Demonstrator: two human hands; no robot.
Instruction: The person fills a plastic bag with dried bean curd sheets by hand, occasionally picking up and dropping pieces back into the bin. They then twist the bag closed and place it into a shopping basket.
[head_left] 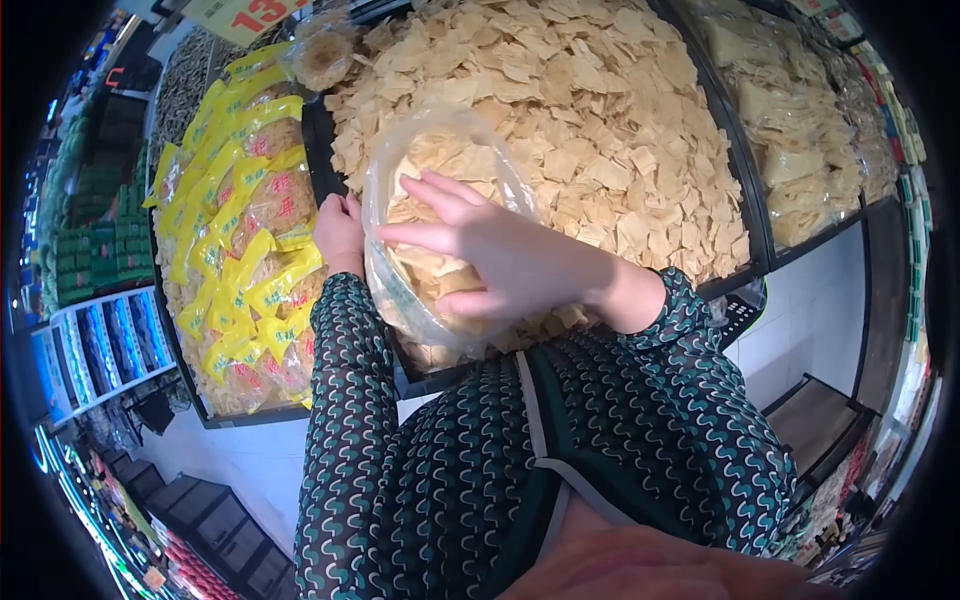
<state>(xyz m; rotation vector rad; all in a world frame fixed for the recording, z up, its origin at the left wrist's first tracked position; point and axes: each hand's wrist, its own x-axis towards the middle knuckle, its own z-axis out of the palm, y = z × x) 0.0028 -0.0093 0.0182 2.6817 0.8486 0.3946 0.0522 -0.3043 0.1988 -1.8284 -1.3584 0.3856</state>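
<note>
A clear plastic bag (pixel 378 200) rests with its mouth open over the black-edged bin, pale dried pieces showing inside it. At its left rim, my left hand (pixel 340 236) is closed, fingers wrapped on the plastic edge. My right hand (pixel 470 245) hovers over the bag's mouth, palm down, fingers spread and holding nothing. Broad, pale-yellow dried flakes (pixel 580 120) fill the bin behind and to the right of the bag. Both forearms wear dark green patterned sleeves.
Yellow-printed packets (pixel 250 230) are heaped in the bin to the left. Bagged pale dried goods (pixel 800 140) fill the right-hand bin. A price sign (pixel 245 18) stands at the top left. Black dividers (pixel 715 110) separate the bins, and white floor tiles (pixel 815 310) show below.
</note>
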